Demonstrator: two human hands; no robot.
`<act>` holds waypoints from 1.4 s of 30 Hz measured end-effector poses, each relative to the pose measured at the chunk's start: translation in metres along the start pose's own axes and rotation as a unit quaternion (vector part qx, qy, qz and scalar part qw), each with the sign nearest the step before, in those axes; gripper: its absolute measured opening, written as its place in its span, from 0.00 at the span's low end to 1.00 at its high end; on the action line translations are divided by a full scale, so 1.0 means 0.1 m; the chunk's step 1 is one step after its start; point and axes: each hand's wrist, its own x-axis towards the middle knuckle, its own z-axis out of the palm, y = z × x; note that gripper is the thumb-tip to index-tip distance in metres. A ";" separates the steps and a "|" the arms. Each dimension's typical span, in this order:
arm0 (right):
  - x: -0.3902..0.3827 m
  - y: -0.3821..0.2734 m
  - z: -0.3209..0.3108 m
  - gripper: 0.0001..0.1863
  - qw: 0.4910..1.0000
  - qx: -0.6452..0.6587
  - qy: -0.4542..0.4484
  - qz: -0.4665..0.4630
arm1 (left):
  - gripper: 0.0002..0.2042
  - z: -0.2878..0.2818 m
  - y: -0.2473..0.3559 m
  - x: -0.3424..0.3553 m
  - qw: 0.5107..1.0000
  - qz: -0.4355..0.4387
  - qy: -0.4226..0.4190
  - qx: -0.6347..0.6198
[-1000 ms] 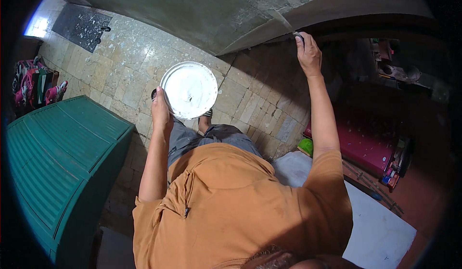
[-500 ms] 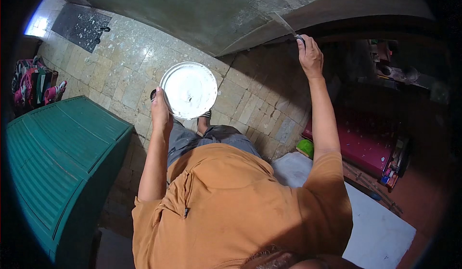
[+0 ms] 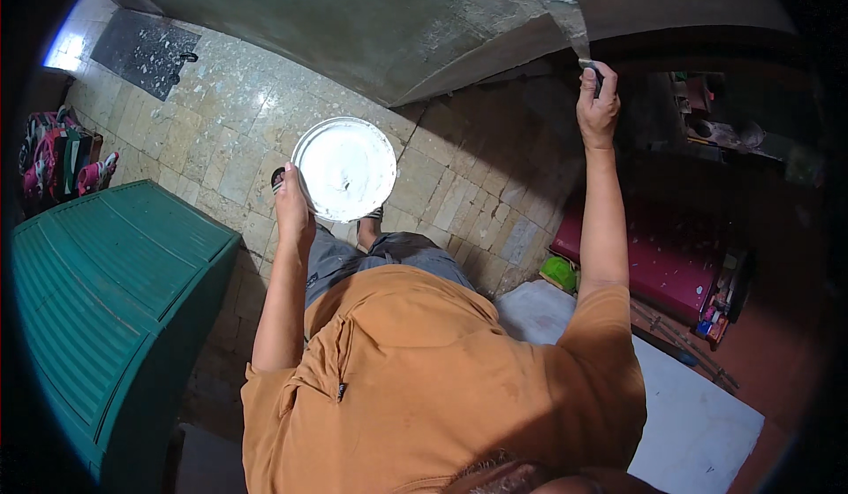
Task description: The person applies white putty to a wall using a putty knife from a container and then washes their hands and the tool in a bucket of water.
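My right hand (image 3: 600,105) is wrapped round the dark handle of a putty knife (image 3: 571,27), raised at the upper right. Its wide, pale-smeared blade lies against or close to the grey plastered wall (image 3: 371,30), near the wall's lower edge; I cannot tell whether it touches. In my left hand (image 3: 293,202) is a round white lid (image 3: 346,163), gripped by its left rim and held above my feet. White paste covers the lid, with a small dark mark near its middle.
A green ribbed cabinet (image 3: 115,273) stands at the left, with pink items (image 3: 66,163) behind it. A dark mat (image 3: 146,54) lies on the speckled tile floor (image 3: 230,123). On the right are a maroon box (image 3: 645,251), a green object (image 3: 558,271) and a white board (image 3: 693,414).
My right hand has moved right and slightly down with the putty knife, and the blade has turned to show its flat face. My left hand and the lid are nearly still.
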 end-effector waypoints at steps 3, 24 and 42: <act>-0.01 -0.11 0.00 0.10 0.995 -0.065 -0.020 -0.076 | 0.28 -0.05 -0.04 0.04 1.000 -0.002 0.004 0.004; 0.15 -0.21 -0.01 0.11 0.995 -0.056 -0.064 -0.059 | 0.28 -0.05 -0.05 0.00 1.000 0.015 0.007 0.009; 0.26 -0.33 0.14 0.09 0.988 -0.120 -0.025 -0.096 | 0.27 0.02 0.00 0.00 1.000 0.001 -0.015 -0.002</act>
